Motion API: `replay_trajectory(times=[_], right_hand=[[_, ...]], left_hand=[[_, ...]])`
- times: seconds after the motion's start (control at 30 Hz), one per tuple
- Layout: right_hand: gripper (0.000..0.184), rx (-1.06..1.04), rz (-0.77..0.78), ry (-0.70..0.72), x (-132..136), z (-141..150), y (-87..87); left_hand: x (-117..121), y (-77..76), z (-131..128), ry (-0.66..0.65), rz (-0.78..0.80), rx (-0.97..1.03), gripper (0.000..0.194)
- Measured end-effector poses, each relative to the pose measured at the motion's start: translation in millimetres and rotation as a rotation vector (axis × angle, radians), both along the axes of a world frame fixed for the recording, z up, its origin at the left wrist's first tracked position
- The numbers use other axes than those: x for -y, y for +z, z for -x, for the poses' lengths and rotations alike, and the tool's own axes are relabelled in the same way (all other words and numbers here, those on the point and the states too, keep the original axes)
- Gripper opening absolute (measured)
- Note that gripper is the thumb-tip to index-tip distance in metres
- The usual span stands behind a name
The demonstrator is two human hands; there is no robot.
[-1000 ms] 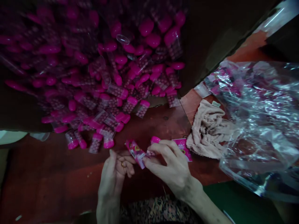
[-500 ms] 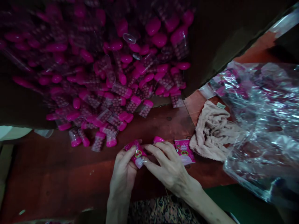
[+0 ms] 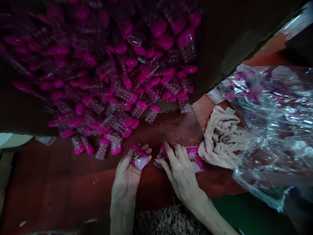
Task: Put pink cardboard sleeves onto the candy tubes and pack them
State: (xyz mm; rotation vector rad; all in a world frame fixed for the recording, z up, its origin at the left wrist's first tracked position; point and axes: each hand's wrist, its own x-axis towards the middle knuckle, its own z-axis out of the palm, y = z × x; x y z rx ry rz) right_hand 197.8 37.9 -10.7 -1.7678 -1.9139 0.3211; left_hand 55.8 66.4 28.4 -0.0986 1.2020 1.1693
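Note:
My left hand [image 3: 128, 178] is turned palm up, its thumb pressing a small pink printed packet [image 3: 139, 159] with a pale lower end against the fingers. To its right, my right hand [image 3: 182, 171] has its thumb and fingers around a small clear container [image 3: 161, 155] with a pink cap and small balls inside, low over the tabletop. Its lower part is partly covered by the thumb. Another pink printed packet [image 3: 195, 156] lies flat beyond the right hand, partly covered by the fingers.
A large heap of pink-capped clear containers [image 3: 114, 94] spills from a dark box [image 3: 215, 49] onto the reddish table [image 3: 63, 182]. At the right lie a crumpled beige cloth [image 3: 217, 140] and a big clear plastic bag [image 3: 278, 130] with pink items inside.
My right hand has left the packet in my left hand and closed around the pink-capped container on the table. My left hand has turned more palm up, fingers further extended.

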Motion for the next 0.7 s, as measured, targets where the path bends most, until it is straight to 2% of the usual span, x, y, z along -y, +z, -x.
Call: replay_trajectory(times=[0.17, 0.4, 0.57, 0.63, 0.7], right_hand=[[0.059, 0.009, 0.028, -0.101, 5.9, 8.7, -1.8], [0.045, -0.296, 0.04, -0.093, 6.4, 16.3, 1.9], [0.042, -0.224, 0.07, -0.102, 7.3, 21.5, -3.2], [0.041, -0.296, 0.132, -0.111, 6.8, 19.2, -1.4], [0.039, -0.499, 0.252, -0.139, 6.4, 15.3, 5.5]], left_hand=[[-3.4, -1.9, 2.2, 0.082, 0.0, 0.009, 0.022], [-2.4, -6.6, 1.4, 0.056, -0.05, -0.012, 0.014], [-3.5, -5.2, -0.5, 0.086, -0.055, -0.004, 0.016], [-4.8, -4.5, -0.9, 0.101, -0.044, -0.004, 0.018], [-5.7, -4.2, -1.2, 0.11, -0.044, -0.017, 0.019]])
